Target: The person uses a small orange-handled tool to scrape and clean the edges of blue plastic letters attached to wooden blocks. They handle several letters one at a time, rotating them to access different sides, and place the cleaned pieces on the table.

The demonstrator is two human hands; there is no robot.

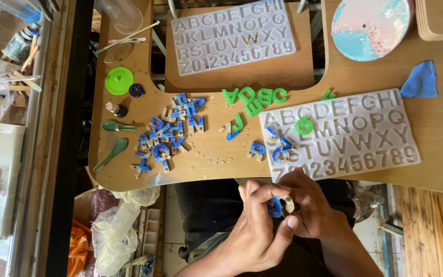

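Low in the frame, just right of centre, both hands meet below the near edge of the wooden table (211, 177), off its surface and over the person's lap. The left hand (260, 225) rises from the bottom with its fingers curled and its thumb pressed up against a small blue resin letter (277, 206); the right hand (308, 202) comes in from the lower right, its fingers folded over the same piece, so the two are clamped together on it. The right knuckles sit just beneath the lower left corner of the near silicone letter mould (342, 134), which overhangs the table edge slightly. Left of the hands, a pile of blue letters (167, 136) crowds the table's middle, and green letters (255, 97) lie above. Bare wood shows between the pile and the mould, along the near edge.
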